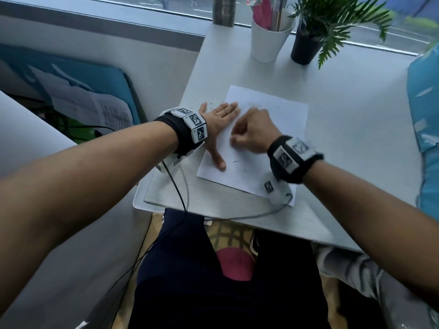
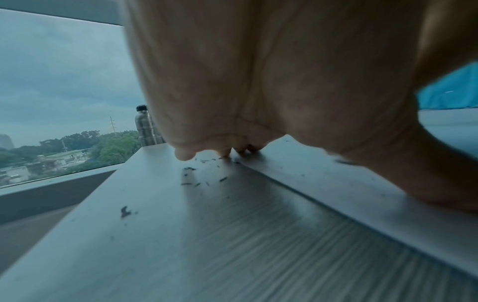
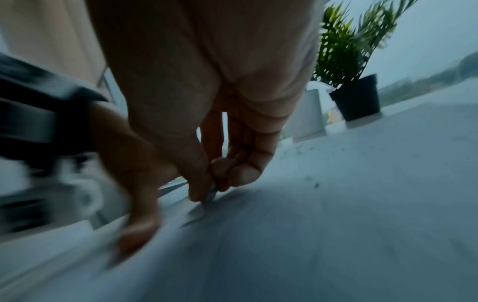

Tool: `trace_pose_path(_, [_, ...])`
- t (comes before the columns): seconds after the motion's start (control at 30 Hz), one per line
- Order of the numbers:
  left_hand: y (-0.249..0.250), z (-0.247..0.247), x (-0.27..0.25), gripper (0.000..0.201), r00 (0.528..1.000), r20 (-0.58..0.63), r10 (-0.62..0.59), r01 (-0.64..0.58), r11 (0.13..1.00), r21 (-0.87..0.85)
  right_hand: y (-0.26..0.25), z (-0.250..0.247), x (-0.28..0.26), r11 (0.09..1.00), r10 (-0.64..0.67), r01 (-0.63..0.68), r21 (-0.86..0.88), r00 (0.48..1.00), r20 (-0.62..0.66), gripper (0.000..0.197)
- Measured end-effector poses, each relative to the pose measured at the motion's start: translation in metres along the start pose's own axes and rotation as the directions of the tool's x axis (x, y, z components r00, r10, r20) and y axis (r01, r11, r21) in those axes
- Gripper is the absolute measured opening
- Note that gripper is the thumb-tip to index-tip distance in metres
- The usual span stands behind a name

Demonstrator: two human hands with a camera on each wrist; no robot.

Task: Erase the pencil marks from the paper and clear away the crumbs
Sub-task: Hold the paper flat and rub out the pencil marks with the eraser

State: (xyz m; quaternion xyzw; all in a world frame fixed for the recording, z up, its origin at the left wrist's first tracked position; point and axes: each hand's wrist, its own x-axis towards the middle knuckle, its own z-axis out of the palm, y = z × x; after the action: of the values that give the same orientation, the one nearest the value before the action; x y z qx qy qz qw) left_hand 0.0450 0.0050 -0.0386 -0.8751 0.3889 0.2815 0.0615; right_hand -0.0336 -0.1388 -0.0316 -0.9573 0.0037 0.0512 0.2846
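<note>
A white sheet of paper (image 1: 280, 129) lies on the white table (image 1: 344, 143). My left hand (image 1: 221, 124) presses flat on the sheet's left edge, fingers straight and thumb spread toward me. My right hand (image 1: 236, 138) is curled on the middle of the paper. In the right wrist view its thumb and fingers pinch a small grey eraser (image 3: 212, 193) whose tip touches the sheet; most of it is hidden. A short pencil mark (image 1: 235, 161) shows near my left thumb. Dark eraser crumbs (image 2: 191, 175) lie on the table beside the paper (image 2: 336, 183) and by my left hand (image 2: 258, 102).
At the back stand a white cup of pens (image 1: 269, 36), a black potted plant (image 1: 308, 43) and a metal bottle (image 1: 223, 10). A blue cushion (image 1: 425, 115) borders the right side. Wrist cables (image 1: 180, 193) hang over the table's near edge.
</note>
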Motion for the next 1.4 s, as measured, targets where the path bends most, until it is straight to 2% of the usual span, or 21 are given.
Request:
trace_pose_path(0.1, [-0.002, 0.003, 0.003, 0.171, 1.000, 0.014, 0.007, -0.007, 1.000, 0.009, -0.004, 0.005, -0.023, 0.998, -0.058, 0.059, -0.004, 0.990, 0.130, 0.005])
trace_pose_path(0.17, [-0.001, 0.004, 0.003, 0.169, 1.000, 0.006, 0.016, -0.016, 1.000, 0.008, 0.001, -0.004, -0.003, 0.998, -0.057, 0.059, -0.030, 0.996, 0.067, 0.009])
trace_pose_path(0.27, [0.000, 0.003, 0.002, 0.168, 1.000, -0.004, 0.015, -0.015, 1.000, -0.012, 0.010, -0.019, 0.035, 0.998, 0.033, -0.035, -0.046, 0.998, -0.052, 0.014])
trace_pose_path(0.37, [0.000, 0.003, 0.002, 0.168, 1.000, 0.002, 0.007, -0.007, 1.000, -0.005, 0.011, -0.016, 0.036, 0.997, 0.071, -0.074, -0.023, 0.993, -0.093, 0.012])
trace_pose_path(0.43, [-0.001, 0.004, 0.003, 0.169, 1.000, 0.003, 0.006, -0.006, 1.000, -0.004, 0.005, -0.006, 0.012, 0.999, 0.033, -0.033, -0.003, 0.998, -0.050, 0.009])
trace_pose_path(0.53, [-0.004, 0.007, 0.004, 0.168, 1.000, 0.000, 0.015, -0.015, 1.000, -0.001, -0.002, 0.004, -0.025, 0.999, -0.036, 0.036, 0.003, 0.992, 0.123, 0.007])
trace_pose_path(0.6, [-0.004, 0.007, 0.002, 0.166, 0.999, -0.014, 0.036, -0.036, 0.999, 0.001, 0.003, -0.001, -0.032, 0.999, -0.042, 0.041, 0.008, 0.992, 0.118, 0.007])
trace_pose_path(0.73, [-0.009, 0.007, -0.006, 0.145, 0.995, -0.043, 0.091, -0.091, 0.996, 0.020, 0.029, -0.030, -0.028, 0.994, 0.090, -0.085, 0.065, 0.994, -0.064, 0.008])
trace_pose_path(0.83, [-0.008, 0.004, -0.010, 0.122, 0.995, -0.028, 0.092, -0.090, 0.993, 0.076, 0.052, -0.046, -0.037, 0.984, 0.172, -0.172, -0.036, 0.985, -0.011, 0.009])
trace_pose_path(0.9, [-0.007, -0.001, -0.014, 0.110, 0.998, -0.034, 0.050, -0.044, 0.985, 0.167, 0.063, -0.050, -0.046, 0.971, 0.221, -0.216, -0.099, 0.975, 0.037, 0.007])
trace_pose_path(1.0, [0.007, -0.004, -0.027, 0.101, 0.988, -0.156, 0.010, 0.026, 0.973, 0.230, 0.073, -0.048, -0.053, 0.966, 0.252, -0.247, -0.071, 0.966, 0.058, 0.007])
trace_pose_path(1.07, [0.033, 0.002, -0.040, 0.092, 0.969, -0.200, 0.143, -0.102, 0.974, 0.204, 0.073, -0.048, -0.053, 0.970, 0.233, -0.227, -0.087, 0.970, 0.063, 0.007])
trace_pose_path(1.17, [0.086, 0.032, -0.061, 0.083, 0.911, -0.065, 0.408, -0.397, 0.908, 0.138, 0.071, -0.050, -0.051, 0.973, 0.206, -0.197, -0.118, 0.976, 0.071, 0.008])
trace_pose_path(1.23, [0.101, 0.055, -0.068, 0.081, 0.890, 0.029, 0.455, -0.455, 0.883, 0.118, 0.071, -0.050, -0.051, 0.975, 0.197, -0.186, -0.124, 0.977, 0.080, 0.007])
trace_pose_path(1.33, [0.082, 0.067, -0.071, 0.081, 0.926, 0.011, 0.377, -0.376, 0.920, 0.106, 0.074, -0.046, -0.052, 0.974, 0.197, -0.188, -0.123, 0.978, 0.063, 0.004])
trace_pose_path(1.4, [0.058, 0.064, -0.072, 0.085, 0.969, -0.018, 0.248, -0.246, 0.967, 0.062, 0.073, -0.044, -0.054, 0.977, 0.186, -0.179, -0.119, 0.981, 0.048, 0.004])
